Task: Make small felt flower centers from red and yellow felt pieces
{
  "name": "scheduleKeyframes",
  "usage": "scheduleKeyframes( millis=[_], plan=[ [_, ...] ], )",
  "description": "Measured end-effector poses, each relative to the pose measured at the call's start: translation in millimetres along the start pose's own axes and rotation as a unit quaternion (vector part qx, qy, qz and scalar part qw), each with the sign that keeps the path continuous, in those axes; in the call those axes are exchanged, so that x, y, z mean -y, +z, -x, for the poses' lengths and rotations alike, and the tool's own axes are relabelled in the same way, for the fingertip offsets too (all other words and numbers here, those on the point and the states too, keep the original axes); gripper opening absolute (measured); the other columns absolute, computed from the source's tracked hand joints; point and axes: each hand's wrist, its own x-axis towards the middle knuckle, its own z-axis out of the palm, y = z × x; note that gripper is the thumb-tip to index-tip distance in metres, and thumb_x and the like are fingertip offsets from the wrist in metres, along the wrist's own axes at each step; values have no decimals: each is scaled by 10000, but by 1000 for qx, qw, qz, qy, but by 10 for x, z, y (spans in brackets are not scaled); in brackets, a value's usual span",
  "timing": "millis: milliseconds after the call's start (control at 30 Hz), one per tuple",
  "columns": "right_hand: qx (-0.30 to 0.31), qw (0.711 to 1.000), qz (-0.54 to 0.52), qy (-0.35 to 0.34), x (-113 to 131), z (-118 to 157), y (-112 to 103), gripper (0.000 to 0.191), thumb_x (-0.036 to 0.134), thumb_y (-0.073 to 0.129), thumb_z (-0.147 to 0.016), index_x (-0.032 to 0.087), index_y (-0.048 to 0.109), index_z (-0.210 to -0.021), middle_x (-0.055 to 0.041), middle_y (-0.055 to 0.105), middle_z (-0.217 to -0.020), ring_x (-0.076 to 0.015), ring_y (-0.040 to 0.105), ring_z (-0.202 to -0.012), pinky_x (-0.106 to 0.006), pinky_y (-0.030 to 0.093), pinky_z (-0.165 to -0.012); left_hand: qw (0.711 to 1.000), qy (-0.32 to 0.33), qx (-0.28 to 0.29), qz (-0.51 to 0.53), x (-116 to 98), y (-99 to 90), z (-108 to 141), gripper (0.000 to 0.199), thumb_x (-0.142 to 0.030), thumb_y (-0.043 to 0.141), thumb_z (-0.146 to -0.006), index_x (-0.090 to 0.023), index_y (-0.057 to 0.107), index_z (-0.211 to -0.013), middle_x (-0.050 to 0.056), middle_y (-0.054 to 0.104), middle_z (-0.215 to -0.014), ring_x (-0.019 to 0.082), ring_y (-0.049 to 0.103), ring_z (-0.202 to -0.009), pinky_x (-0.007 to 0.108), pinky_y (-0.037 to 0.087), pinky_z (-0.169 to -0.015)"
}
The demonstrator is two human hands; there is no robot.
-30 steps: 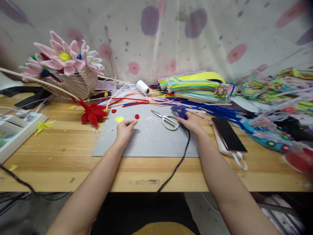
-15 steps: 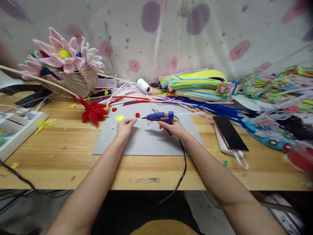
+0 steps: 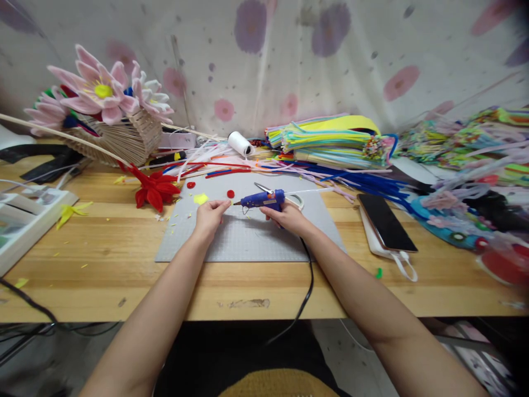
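Observation:
My right hand point(image 3: 283, 214) is wrapped round a blue hot glue gun point(image 3: 260, 199), with a clear glue stick point(image 3: 308, 191) sticking out of its back. The nozzle points left, close to the fingertips of my left hand point(image 3: 211, 215). Those fingers are pinched together on something too small to make out; a speck of yellow shows at their tips. Just beyond lie a red disc point(image 3: 230, 194), a second small red piece point(image 3: 190, 185) and a yellow felt piece point(image 3: 201, 198), all on the grey cutting mat point(image 3: 256, 251).
Scissors point(image 3: 295, 201) lie behind the glue gun. A red fuzzy flower point(image 3: 156, 190) rests left of the mat; a phone point(image 3: 386, 223) lies to the right. Pipe cleaner bundles point(image 3: 330, 138) and a white thread spool point(image 3: 239, 143) line the back. The gun's black cord point(image 3: 308, 292) hangs over the front edge.
The glue gun has moved slightly left, its nozzle now at my left fingertips. More of the scissors shows behind it. My left hand keeps its pinch.

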Motion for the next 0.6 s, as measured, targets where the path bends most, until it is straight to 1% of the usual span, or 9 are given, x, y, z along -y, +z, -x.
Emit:
scheduleKeyframes(
  millis=[200, 400, 600],
  plan=[
    [6, 1000, 4, 3, 32, 8, -1, 427, 574, 548, -725, 153, 618, -738, 19, 523, -481, -92, 455, -426, -232, 352, -463, 1000, -1, 4, -5, -1, -5, 0, 190, -308, 696, -620, -128, 644, -654, -62, 436, -402, 50, 323, -332, 214, 198, -378],
    [0, 1000, -3, 1, 0, 1, 3, 456, 603, 541, -717, 154, 610, -687, 17, 515, -477, -92, 451, -427, -235, 347, -462, 1000, -6, 5, -6, 12, -13, -8, 199, -312, 696, -621, -125, 641, -659, -55, 455, -416, 49, 327, -332, 213, 219, -378],
    [4, 1000, 13, 1, 11, 8, -7, 446, 590, 539, -727, 153, 611, -671, 18, 508, -465, -94, 461, -438, -235, 358, -483, 1000, -6, 11, -2, -1, -18, -2, 189, -305, 692, -629, -126, 642, -662, -64, 428, -396, 46, 318, -329, 209, 217, -370]
  ],
)
